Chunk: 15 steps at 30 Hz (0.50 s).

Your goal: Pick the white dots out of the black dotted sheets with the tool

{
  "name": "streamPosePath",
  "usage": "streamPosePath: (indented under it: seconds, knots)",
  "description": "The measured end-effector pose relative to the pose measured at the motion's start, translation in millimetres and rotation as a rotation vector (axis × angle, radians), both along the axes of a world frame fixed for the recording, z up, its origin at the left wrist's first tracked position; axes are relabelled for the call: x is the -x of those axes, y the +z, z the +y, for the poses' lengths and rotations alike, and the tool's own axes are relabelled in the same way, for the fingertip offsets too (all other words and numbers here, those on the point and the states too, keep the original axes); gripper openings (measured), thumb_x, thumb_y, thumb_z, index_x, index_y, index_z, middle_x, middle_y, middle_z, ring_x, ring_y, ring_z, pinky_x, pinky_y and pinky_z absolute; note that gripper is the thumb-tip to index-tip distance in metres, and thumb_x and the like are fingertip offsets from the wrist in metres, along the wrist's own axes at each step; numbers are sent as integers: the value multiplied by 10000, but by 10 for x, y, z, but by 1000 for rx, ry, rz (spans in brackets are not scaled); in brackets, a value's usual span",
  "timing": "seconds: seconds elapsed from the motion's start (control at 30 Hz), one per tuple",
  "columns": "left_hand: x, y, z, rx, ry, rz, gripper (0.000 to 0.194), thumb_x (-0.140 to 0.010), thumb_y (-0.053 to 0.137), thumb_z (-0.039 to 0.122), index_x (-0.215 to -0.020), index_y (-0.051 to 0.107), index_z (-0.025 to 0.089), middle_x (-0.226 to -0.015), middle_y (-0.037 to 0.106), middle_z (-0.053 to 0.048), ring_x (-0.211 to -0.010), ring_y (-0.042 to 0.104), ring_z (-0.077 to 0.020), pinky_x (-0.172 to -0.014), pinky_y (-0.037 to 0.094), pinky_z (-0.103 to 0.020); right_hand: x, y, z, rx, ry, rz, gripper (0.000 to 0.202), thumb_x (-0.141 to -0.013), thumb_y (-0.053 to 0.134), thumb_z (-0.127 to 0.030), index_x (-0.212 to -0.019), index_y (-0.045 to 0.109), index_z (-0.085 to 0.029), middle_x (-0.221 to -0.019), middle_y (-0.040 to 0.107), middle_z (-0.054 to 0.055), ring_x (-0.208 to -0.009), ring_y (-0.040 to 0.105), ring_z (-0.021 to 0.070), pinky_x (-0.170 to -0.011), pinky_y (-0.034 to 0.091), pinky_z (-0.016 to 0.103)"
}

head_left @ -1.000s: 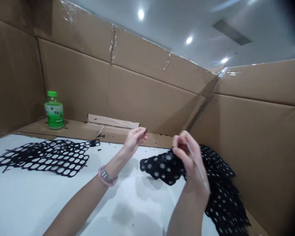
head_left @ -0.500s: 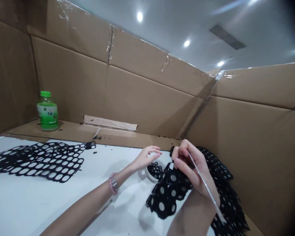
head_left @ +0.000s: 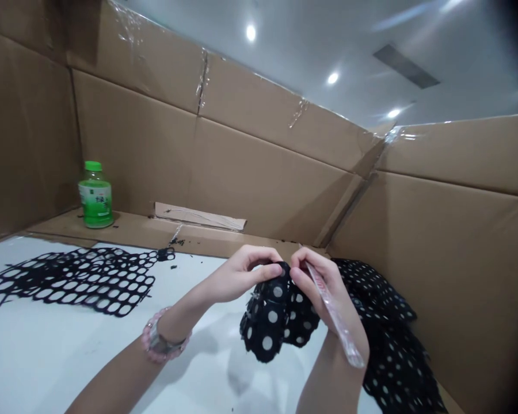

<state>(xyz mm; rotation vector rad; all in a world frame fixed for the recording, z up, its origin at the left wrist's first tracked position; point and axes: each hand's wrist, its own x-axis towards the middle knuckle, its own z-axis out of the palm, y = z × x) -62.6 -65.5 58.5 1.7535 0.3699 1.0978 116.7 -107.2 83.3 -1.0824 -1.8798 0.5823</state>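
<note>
both hands' fingers (head_left: 273, 269) pinch the dotted fabric's (head_left: 273, 316) top edge.

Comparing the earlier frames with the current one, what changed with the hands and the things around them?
The left hand, which pinched a dark bit and then opened, has moved right to the dotted cloth and taken its upper edge in its grip. The right hand still holds the stick, fingertips at the cloth. Bottle, mesh and dotted pile stayed put.
</note>
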Motion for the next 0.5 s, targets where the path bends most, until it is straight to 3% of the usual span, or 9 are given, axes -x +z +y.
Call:
streamPosePath:
  seconds: [0.2, 0.3, 0.37, 0.43, 0.5]
  knots:
    - [48, 30, -39, -63, 72, 17, 228, -893, 561, 342, -759, 597, 161, -701, 552, 17, -654, 476, -122, -634, 377, -233, 68, 1, -28, -65, 9, -59, 248, -919, 538, -348, -719, 540, -200, -628, 445, -37, -572, 375, 120, -548, 300, 263]
    - [-25, -21, -35, -153, 309, -57, 129, -868, 617, 302, -865, 612, 173, -877, 623, -29, -843, 569, -167, -780, 434, -266, 93, -8, 1, -118, -4, -41, 242, -911, 548, -315, -699, 516, -203, -599, 409, -46, -530, 340, 111, -515, 292, 256]
    - [-78, -50, -43, -257, 466, -129, 130, -844, 656, 291, -825, 604, 173, -866, 621, -34, -853, 574, -172, -801, 440, -275, 109, -17, 10, -147, -19, -27, 225, -904, 555, -294, -701, 512, -207, -595, 415, -46, -522, 341, 112, -507, 299, 253]
    - [-114, -61, -59, -281, 467, -150, 186, -832, 671, 305, -741, 585, 167, -755, 606, -18, -747, 565, -153, -729, 449, -260, 126, -21, -5, -150, -39, -11, 201, -899, 562, -284, -715, 530, -209, -609, 450, -38, -534, 371, 118, -513, 315, 253]
    - [-132, -54, -81, -198, 358, -125, 190, -834, 660, 304, -735, 592, 157, -702, 609, -10, -679, 560, -135, -664, 452, -241, 141, -21, -34, -151, -65, -1, 188, -896, 565, -275, -721, 542, -211, -619, 470, -33, -541, 388, 122, -518, 322, 254]
